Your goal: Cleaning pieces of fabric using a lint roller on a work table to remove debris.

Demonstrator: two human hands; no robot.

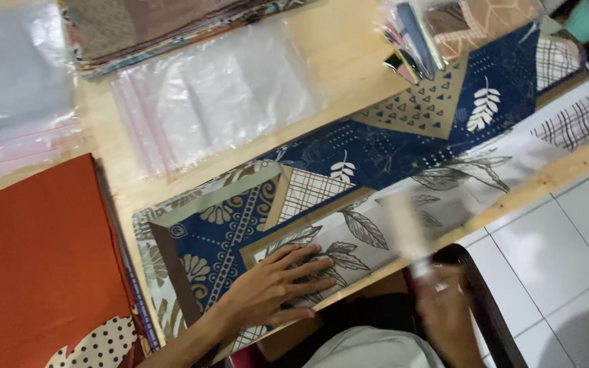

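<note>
Left hand (274, 283) laid flat, fingers spread, on patterned fabric (376, 163) at near table edge. Right hand (444, 307) closed on blurred pale stick (407, 228). Cloth best kept pressed smooth.

A pale wooden table (349, 51) is filling most of the view, its raw edge running diagonally from lower left to upper right. Below and to the right of that table, a floor of large white tiles (567, 252) with thin grey joints is showing, soft light glancing off it. Just off the table's near edge, a dark curved chair back (489, 307) is standing over the tiles. Light is falling evenly across the tabletop, throwing only faint shadows.
</note>
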